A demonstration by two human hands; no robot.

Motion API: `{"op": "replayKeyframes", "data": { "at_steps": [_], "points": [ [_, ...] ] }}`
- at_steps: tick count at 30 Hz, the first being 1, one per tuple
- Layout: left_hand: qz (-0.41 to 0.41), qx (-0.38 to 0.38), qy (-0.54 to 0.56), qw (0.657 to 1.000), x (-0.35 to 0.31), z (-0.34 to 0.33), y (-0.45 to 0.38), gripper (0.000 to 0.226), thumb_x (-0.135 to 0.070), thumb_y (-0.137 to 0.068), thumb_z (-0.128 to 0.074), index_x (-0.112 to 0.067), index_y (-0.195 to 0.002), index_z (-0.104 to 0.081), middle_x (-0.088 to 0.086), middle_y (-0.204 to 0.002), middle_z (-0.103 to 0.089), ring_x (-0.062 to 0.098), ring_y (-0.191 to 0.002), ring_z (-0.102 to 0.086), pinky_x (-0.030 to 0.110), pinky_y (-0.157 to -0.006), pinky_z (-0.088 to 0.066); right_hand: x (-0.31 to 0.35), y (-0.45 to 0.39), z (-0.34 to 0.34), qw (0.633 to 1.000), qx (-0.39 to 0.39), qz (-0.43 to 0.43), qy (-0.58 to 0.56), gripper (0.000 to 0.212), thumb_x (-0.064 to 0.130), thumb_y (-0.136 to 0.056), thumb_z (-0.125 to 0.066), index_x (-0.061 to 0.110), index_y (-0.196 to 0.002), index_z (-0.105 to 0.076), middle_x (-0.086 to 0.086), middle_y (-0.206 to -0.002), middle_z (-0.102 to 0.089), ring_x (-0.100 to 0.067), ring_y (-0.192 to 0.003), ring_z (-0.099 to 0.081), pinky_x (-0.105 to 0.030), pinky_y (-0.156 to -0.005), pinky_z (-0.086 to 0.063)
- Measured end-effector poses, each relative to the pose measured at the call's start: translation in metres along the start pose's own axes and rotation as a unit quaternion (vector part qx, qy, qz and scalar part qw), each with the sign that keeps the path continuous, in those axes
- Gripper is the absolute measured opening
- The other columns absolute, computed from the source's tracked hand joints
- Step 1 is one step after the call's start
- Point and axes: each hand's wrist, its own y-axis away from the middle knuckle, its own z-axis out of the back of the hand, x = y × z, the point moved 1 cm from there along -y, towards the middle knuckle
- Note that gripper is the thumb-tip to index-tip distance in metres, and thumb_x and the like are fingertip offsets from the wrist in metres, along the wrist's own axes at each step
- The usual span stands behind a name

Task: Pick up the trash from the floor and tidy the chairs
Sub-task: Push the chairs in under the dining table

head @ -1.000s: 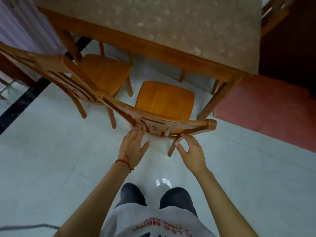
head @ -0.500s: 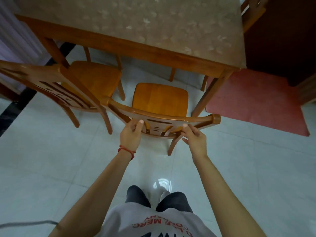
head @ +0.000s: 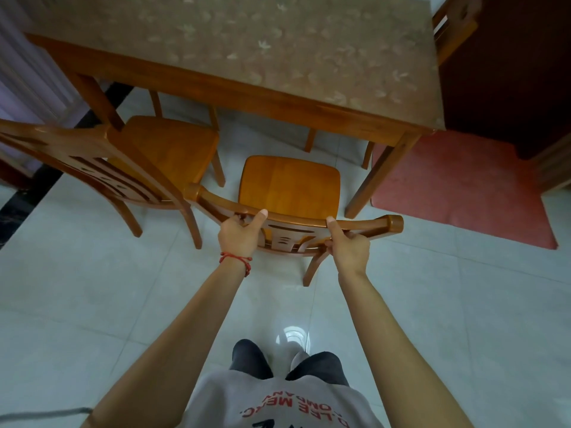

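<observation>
Chairs are standing at the near side of the table (head: 278,97): the left chair (head: 160,146) is sitting angled, and the middle chair (head: 290,183) is being held by its top rail. Her left hand (head: 239,234) and right hand (head: 349,248) are both gripping that rail, thumbs pressing on top, fingers curling underneath. Pushing off-line is risking a knock against the neighbouring chair's back or the table leg (head: 380,174).

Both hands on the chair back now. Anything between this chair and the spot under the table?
Nothing visible blocks it. The floor ahead of the chair looks bare up to the table. The table leg stands close on its right and the second chair close on its left, so push straight.
</observation>
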Motion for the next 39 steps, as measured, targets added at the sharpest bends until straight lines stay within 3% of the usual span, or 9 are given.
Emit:
{"op": "replayKeyframes", "data": {
  "at_steps": [6,13,17,22,27,32,36,39],
  "points": [
    [-0.016,0.003,0.019,1.000,0.002,-0.001,-0.002,0.034,-0.038,-0.079,-0.065,-0.004,-0.077,-0.059,0.011,-0.079,-0.063,0.026,-0.081,-0.058,0.033,-0.078,-0.042,-0.001,-0.002,-0.003,1.000,-0.019,0.013,0.011,0.021,0.037,-0.084,-0.061,0.016,-0.079,-0.062,-0.005,-0.083,-0.069,-0.023,-0.084,-0.067,-0.038,-0.088,-0.053],
    [-0.019,0.006,0.021,1.000,-0.001,-0.001,-0.017,0.043,-0.039,-0.078,-0.065,0.004,-0.082,-0.063,0.017,-0.078,-0.065,0.028,-0.080,-0.060,0.032,-0.074,-0.041,0.001,-0.010,-0.011,0.999,-0.032,0.022,0.021,0.030,0.038,-0.085,-0.060,0.009,-0.087,-0.066,-0.008,-0.086,-0.070,-0.023,-0.083,-0.067,-0.032,-0.082,-0.052],
    [-0.021,0.011,0.025,0.999,-0.007,-0.003,-0.029,0.045,-0.038,-0.079,-0.064,0.006,-0.084,-0.062,0.018,-0.078,-0.064,0.026,-0.077,-0.059,0.032,-0.073,-0.041,0.007,-0.019,-0.017,0.999,-0.035,0.023,0.018,0.035,0.037,-0.084,-0.061,0.004,-0.089,-0.068,-0.009,-0.082,-0.069,-0.022,-0.078,-0.066,-0.026,-0.072,-0.050],
    [-0.023,0.018,0.017,0.999,-0.019,-0.010,-0.047,0.044,-0.038,-0.080,-0.063,0.006,-0.085,-0.063,0.015,-0.076,-0.063,0.023,-0.073,-0.057,0.029,-0.070,-0.038,0.018,-0.035,-0.023,0.999,-0.028,0.032,0.020,0.037,0.036,-0.084,-0.061,0.000,-0.080,-0.067,-0.004,-0.065,-0.064,-0.018,-0.065,-0.062,-0.020,-0.055,-0.041],
    [-0.028,0.024,0.013,0.999,-0.029,-0.024,-0.072,0.045,-0.040,-0.079,-0.063,0.005,-0.087,-0.064,0.016,-0.080,-0.065,0.024,-0.077,-0.061,0.018,-0.056,-0.038,0.030,-0.059,-0.027,0.999,-0.028,0.039,0.021,0.038,0.036,-0.084,-0.062,-0.001,-0.079,-0.067,-0.007,-0.066,-0.064,-0.019,-0.064,-0.062,-0.019,-0.054,-0.040],
    [-0.033,0.020,0.001,0.999,-0.048,-0.045,-0.101,0.045,-0.040,-0.080,-0.061,0.003,-0.089,-0.063,0.012,-0.080,-0.064,0.017,-0.072,-0.058,0.015,-0.055,-0.034,0.047,-0.092,-0.035,0.998,-0.028,0.050,0.015,0.037,0.036,-0.084,-0.062,0.000,-0.078,-0.065,-0.007,-0.067,-0.063,-0.017,-0.062,-0.060,-0.017,-0.054,-0.042],
    [-0.043,0.018,-0.009,0.999,-0.067,-0.065,-0.132,0.049,-0.043,-0.080,-0.061,0.005,-0.090,-0.064,0.014,-0.080,-0.064,0.022,-0.077,-0.059,0.018,-0.058,-0.037,0.066,-0.126,-0.041,0.998,-0.031,0.055,0.011,0.042,0.038,-0.082,-0.063,-0.004,-0.077,-0.064,-0.012,-0.067,-0.062,-0.022,-0.063,-0.061,-0.022,-0.055,-0.046],
    [-0.047,0.020,-0.010,0.999,-0.080,-0.082,-0.151,0.048,-0.041,-0.079,-0.062,0.006,-0.088,-0.063,0.015,-0.079,-0.064,0.023,-0.077,-0.058,0.019,-0.057,-0.037,0.078,-0.152,-0.045,0.998,-0.031,0.053,0.014,0.036,0.038,-0.083,-0.062,0.005,-0.068,-0.061,-0.007,-0.062,-0.061,-0.020,-0.062,-0.061,-0.021,-0.054,-0.045]
  ]
}}
